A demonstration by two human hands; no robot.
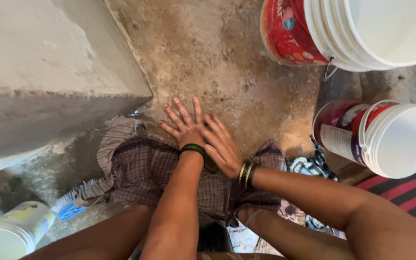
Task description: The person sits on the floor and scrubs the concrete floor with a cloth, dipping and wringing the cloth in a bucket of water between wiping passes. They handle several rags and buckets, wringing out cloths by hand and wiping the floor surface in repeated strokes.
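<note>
My left hand (184, 124) lies flat with fingers spread at the far edge of a wet brown checked cloth (140, 173) on the rough stone floor (217, 53). Over its back rests my right hand (222, 147), fingers straight and pointing left. Both wrists wear dark and gold bangles. Neither hand grips anything; they press on the cloth and floor. My bare legs show at the bottom edge.
A concrete step (49, 58) rises at left. A blue scrub brush (71, 206) and a white tub (10, 233) lie lower left. Stacked white buckets (376, 29) in a red bucket (287, 33) stand upper right, another white bucket (391, 139) below. Patterned cloth (309, 166) and red striped cloth (410, 190) lie right.
</note>
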